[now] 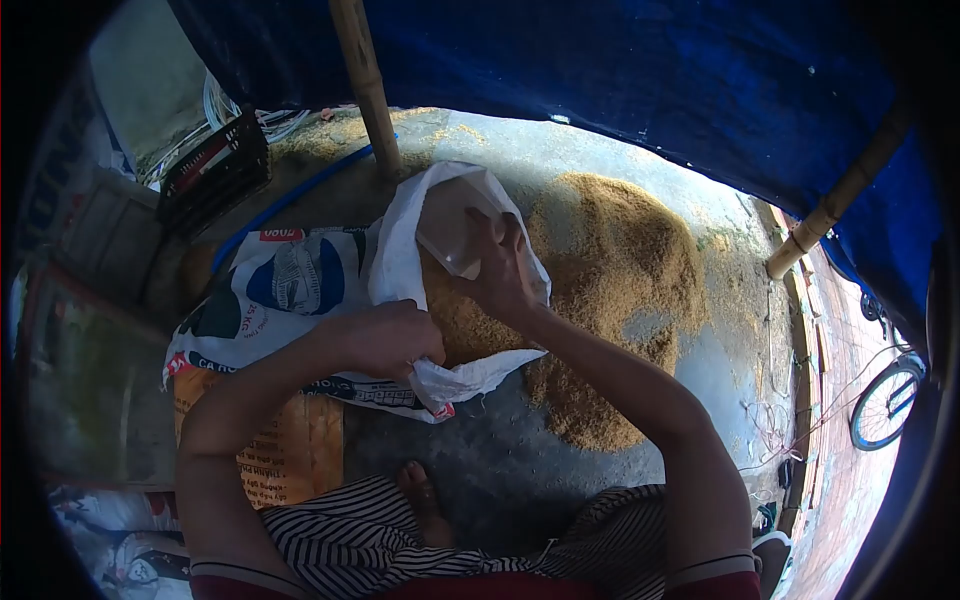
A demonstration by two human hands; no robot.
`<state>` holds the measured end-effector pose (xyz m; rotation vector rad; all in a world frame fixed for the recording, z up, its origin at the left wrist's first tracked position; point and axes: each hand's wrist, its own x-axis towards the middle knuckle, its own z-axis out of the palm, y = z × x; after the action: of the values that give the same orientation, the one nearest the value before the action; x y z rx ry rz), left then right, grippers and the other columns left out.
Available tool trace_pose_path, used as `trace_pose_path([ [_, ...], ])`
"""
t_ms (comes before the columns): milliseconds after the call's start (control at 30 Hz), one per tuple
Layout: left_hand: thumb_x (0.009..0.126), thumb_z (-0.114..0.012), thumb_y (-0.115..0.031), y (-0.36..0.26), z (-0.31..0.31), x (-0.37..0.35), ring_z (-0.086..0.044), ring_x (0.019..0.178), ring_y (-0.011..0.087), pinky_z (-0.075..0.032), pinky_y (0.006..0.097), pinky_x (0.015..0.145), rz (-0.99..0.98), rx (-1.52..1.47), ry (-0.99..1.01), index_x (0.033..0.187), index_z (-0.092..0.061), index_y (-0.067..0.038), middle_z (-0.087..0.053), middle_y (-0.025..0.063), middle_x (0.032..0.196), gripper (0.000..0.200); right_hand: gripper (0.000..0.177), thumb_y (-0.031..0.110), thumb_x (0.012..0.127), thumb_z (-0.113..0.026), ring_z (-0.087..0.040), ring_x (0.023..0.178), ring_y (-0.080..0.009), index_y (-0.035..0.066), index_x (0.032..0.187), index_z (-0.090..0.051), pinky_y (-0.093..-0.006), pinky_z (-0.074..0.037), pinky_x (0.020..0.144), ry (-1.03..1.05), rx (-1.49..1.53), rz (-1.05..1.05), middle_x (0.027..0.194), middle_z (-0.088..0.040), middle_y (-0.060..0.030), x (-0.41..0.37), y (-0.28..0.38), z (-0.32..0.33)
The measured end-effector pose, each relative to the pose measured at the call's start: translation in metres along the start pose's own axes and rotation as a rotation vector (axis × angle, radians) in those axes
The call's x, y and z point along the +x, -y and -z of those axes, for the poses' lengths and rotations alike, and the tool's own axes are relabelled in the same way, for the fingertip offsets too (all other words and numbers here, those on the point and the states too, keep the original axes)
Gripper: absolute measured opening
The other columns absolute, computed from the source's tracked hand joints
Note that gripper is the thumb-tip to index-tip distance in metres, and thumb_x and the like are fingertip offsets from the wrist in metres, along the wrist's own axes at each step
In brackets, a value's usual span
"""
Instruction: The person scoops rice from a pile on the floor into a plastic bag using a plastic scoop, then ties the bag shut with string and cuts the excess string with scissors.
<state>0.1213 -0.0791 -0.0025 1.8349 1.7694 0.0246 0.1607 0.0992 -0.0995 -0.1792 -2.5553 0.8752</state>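
A white printed sack (290,275) lies on the floor with its mouth open toward the right, and golden-brown grain-like material (460,325) shows inside. My left hand (395,338) is closed round the near edge of the sack's mouth. Over the opening, my right hand (495,265) holds a pale, translucent scoop-like container (447,232), tilted within the mouth. A heap of the same loose material (620,300) lies on the floor just right of the sack.
Bamboo poles (365,85) (835,205) stand behind and at right, under a blue tarp (640,60). A black crate (215,175) and a blue hose (290,197) are at back left. An orange printed sack (300,450) lies nearer me. A bicycle wheel (887,405) is far right.
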Motion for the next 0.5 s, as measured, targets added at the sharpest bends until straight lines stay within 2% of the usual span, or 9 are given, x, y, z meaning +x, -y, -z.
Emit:
trace_pose_path([
  [67, 0.059, -0.061, 0.0, -0.001, 0.004, -0.005, -0.06, 0.081, 0.0298, -0.045, 0.0375, 0.075, 0.029, -0.026, -0.012, 0.09, -0.066, -0.003, -0.064, 0.0143, 0.08, 0.032, 0.09, 0.009, 0.059, -0.076, -0.022, 0.119, -0.0529, 0.018, 0.133, -0.027, -0.0545, -0.041, 0.087, -0.033, -0.047, 0.138, 0.129, -0.017, -0.0305, 0.005, 0.003, -0.008],
  [267, 0.057, -0.059, 0.0, 0.018, 0.001, -0.008, -0.06, 0.08, 0.0301, -0.044, 0.0375, 0.074, 0.051, -0.043, -0.076, 0.086, -0.066, -0.002, -0.063, 0.0158, 0.079, 0.029, 0.09, 0.01, 0.058, -0.076, -0.021, 0.121, -0.0515, 0.022, 0.133, -0.028, -0.0525, -0.043, 0.088, 0.023, -0.322, 0.213, 0.131, -0.015, -0.0298, 0.013, -0.01, -0.024],
  [400, 0.058, -0.059, 0.001, 0.026, 0.0, -0.01, -0.059, 0.08, 0.0309, -0.044, 0.0375, 0.074, 0.051, -0.093, -0.098, 0.086, -0.065, -0.001, -0.062, 0.0164, 0.079, 0.029, 0.09, 0.01, 0.057, -0.077, -0.022, 0.122, -0.0501, 0.022, 0.132, -0.029, -0.0514, -0.045, 0.086, 0.095, -0.272, 0.158, 0.131, -0.016, -0.028, 0.01, 0.004, -0.006],
  [500, 0.058, -0.058, 0.001, 0.034, -0.003, -0.006, -0.059, 0.081, 0.0315, -0.043, 0.0373, 0.075, 0.069, -0.086, -0.065, 0.086, -0.064, 0.001, -0.062, 0.0169, 0.079, 0.028, 0.089, 0.01, 0.054, -0.079, -0.026, 0.119, -0.0487, 0.021, 0.13, -0.033, -0.0542, -0.038, 0.092, 0.133, -0.108, 0.126, 0.127, -0.022, -0.0256, 0.006, 0.0, 0.015],
])
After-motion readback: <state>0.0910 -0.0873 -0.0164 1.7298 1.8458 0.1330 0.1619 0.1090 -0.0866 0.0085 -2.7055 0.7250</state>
